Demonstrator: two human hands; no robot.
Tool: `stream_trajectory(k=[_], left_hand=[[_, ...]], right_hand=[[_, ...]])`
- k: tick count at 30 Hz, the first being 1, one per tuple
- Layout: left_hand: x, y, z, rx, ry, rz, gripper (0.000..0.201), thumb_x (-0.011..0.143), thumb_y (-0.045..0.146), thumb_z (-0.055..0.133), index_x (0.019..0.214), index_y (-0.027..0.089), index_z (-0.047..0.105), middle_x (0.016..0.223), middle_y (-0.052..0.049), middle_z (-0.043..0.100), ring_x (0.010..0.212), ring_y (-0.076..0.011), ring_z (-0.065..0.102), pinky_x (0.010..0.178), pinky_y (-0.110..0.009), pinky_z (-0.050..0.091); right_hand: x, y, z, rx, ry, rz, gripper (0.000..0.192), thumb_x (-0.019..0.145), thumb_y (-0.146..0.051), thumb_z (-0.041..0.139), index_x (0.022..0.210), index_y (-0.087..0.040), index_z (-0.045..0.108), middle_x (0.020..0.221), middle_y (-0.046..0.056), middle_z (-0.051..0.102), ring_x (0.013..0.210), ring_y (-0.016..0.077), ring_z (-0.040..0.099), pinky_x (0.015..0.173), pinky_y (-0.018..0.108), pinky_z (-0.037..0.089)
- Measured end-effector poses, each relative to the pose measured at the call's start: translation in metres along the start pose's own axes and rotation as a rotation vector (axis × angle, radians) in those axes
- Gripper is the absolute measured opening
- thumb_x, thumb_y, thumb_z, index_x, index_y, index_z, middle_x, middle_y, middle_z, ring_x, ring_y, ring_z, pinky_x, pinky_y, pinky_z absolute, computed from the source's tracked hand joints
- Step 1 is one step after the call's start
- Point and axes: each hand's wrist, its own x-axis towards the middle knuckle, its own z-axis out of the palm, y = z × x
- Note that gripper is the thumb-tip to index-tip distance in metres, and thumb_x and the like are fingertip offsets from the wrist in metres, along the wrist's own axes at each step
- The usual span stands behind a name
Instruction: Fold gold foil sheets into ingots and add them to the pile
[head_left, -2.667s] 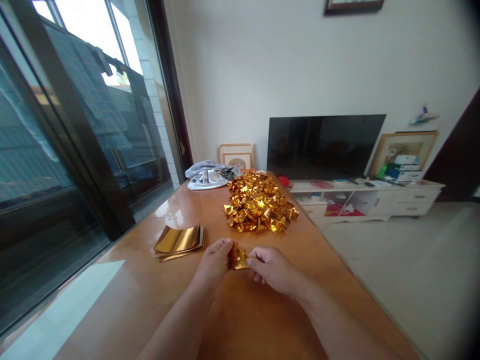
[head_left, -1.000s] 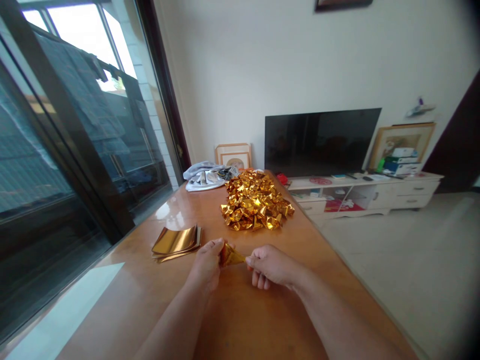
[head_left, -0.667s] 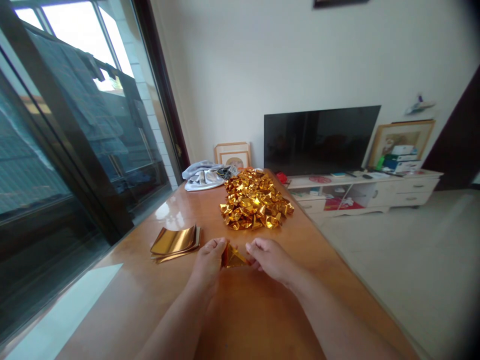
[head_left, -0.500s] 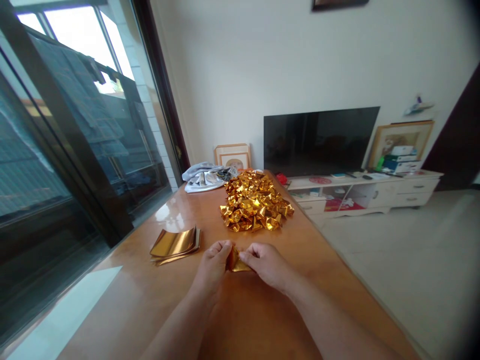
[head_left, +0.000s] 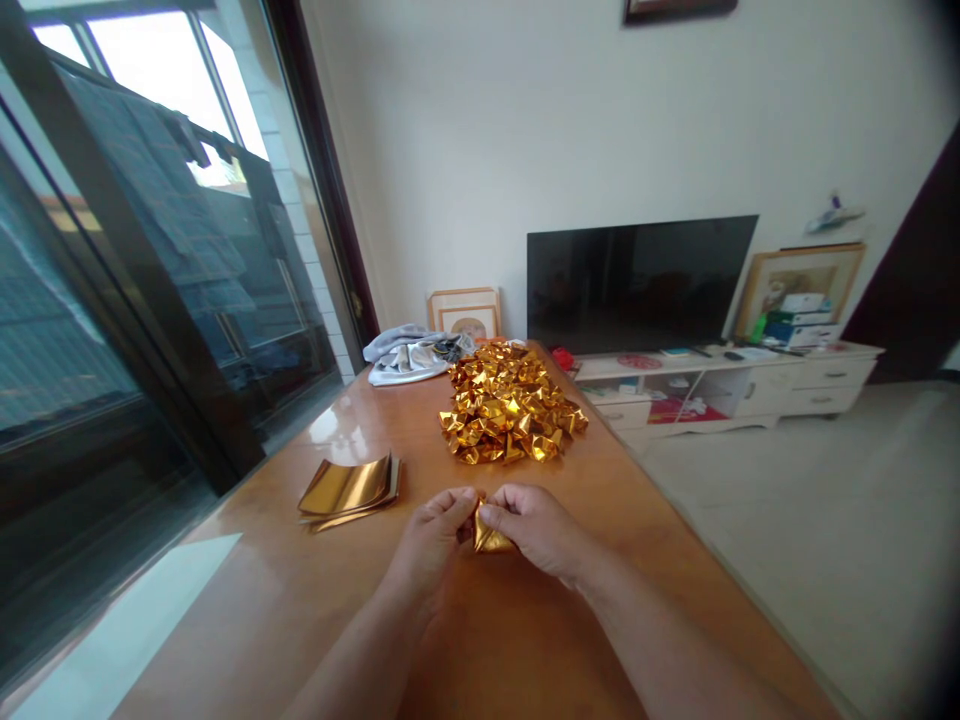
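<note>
Wooden table (head_left: 315, 600): glossy, orange-brown, running from the near edge toward the far wall; all smaller items below are carried on it.

Sliding glass door (head_left: 112, 300): dark-framed, set along the table's left side.

Television (head_left: 637, 285): dark screen, placed on a low white cabinet (head_left: 750, 395) to the right of the table's far end. A framed picture (head_left: 787, 290) is leaned against the wall beside it, with small boxes in front.

Heap of folded gold foil pieces (head_left: 510, 405): crumpled and shiny, piled on the far half of the table, well apart from the hands.

Grey cloth (head_left: 409, 355): bunched at the far left corner of the table, just beside the heap. A small framed picture (head_left: 465, 312) is stood behind it.

Stack of flat gold foil sheets (head_left: 349, 488): curled slightly at the edges, laid on the left of the table, near the left hand but not touched.

Left hand (head_left: 435, 540): brought together with the right over the table's middle, fingertips pinched on the small foil piece.

Right hand (head_left: 536, 528): thumb and fingers closed on the same piece from the right side.

Gold foil piece (head_left: 489, 538): small, partly folded, gripped between both hands just above the tabletop; mostly hidden by fingers.
</note>
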Motion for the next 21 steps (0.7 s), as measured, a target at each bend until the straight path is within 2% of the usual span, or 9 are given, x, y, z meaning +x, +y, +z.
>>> stream_trajectory(k=[9, 17, 21], left_hand=[[-0.003, 0.004, 0.003, -0.095, -0.016, -0.044, 0.023, 0.084, 0.035, 0.066, 0.082, 0.012, 0.067, 0.078, -0.006, 0.065, 0.070, -0.0149, 0.058, 0.069, -0.028, 0.043], [-0.011, 0.013, 0.010, -0.085, -0.061, 0.001, 0.017, 0.086, 0.029, 0.066, 0.078, 0.014, 0.064, 0.071, -0.001, 0.061, 0.065, -0.0119, 0.055, 0.064, -0.025, 0.041], [-0.014, 0.016, 0.013, -0.109, -0.080, -0.012, 0.018, 0.087, 0.030, 0.066, 0.078, 0.014, 0.063, 0.073, -0.002, 0.062, 0.067, -0.0131, 0.057, 0.067, -0.026, 0.042]], right_hand=[[0.000, -0.005, -0.004, 0.115, -0.018, 0.012, 0.029, 0.086, -0.042, 0.064, 0.075, -0.016, 0.057, 0.070, -0.003, 0.051, 0.065, 0.0109, 0.042, 0.060, 0.024, 0.033], [-0.003, -0.010, -0.006, 0.167, -0.079, 0.016, 0.036, 0.082, -0.050, 0.069, 0.077, -0.016, 0.059, 0.068, -0.004, 0.049, 0.062, 0.0103, 0.039, 0.057, 0.024, 0.029], [-0.006, -0.013, -0.007, 0.189, -0.121, 0.025, 0.036, 0.083, -0.050, 0.069, 0.077, -0.016, 0.058, 0.066, -0.005, 0.046, 0.060, 0.0096, 0.036, 0.055, 0.024, 0.026]])
